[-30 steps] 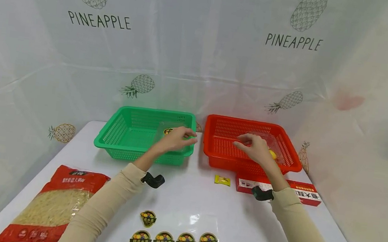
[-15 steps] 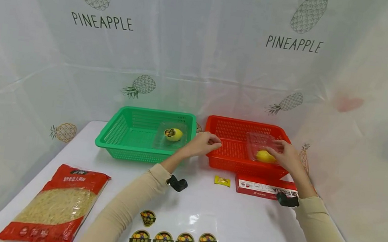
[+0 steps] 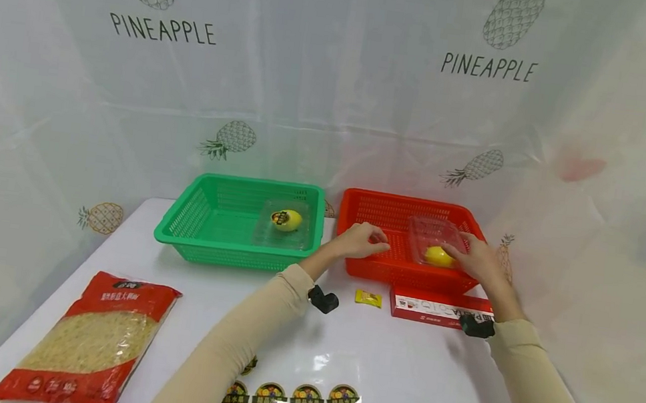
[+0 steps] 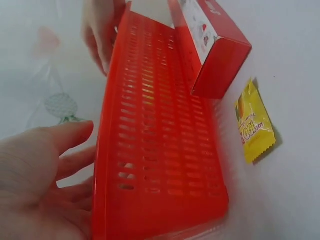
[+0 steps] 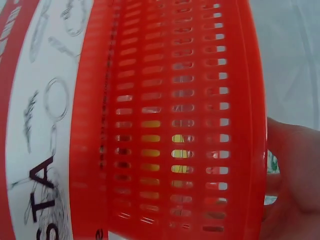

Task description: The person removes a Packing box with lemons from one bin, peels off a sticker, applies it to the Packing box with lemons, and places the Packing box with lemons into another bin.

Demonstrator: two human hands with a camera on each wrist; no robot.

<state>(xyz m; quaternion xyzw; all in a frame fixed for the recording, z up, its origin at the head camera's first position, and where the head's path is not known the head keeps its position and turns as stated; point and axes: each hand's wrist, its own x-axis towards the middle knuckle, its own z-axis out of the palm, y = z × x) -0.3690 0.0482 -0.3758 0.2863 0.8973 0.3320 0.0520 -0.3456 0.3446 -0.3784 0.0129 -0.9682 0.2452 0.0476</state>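
Inside the red basket (image 3: 372, 268), toward its right end, sits a clear plastic box (image 3: 423, 231) with a yellow lemon (image 3: 439, 256) in it. My right hand (image 3: 478, 259) reaches over the basket's right side, its thumb beside the lemon and its fingers at the box's right edge. Over the left part of the same basket, my left hand (image 3: 357, 241) has loosely bent fingers with nothing between them. In the left wrist view that hand lies right at the basket rim (image 4: 102, 150). The basket wall partly hides the right fingers in the right wrist view.
At left stands a green basket (image 3: 185, 241) holding another clear box with a stickered lemon (image 3: 287, 220). A red pasta box (image 3: 437, 309) and a small yellow packet (image 3: 368, 298) lie before the red basket. Nearer are a sticker sheet (image 3: 333, 367) and a pasta bag (image 3: 94, 341).
My left hand has moved right, from over the green basket to over the red one. My right hand went right to the clear box, then stayed about there.
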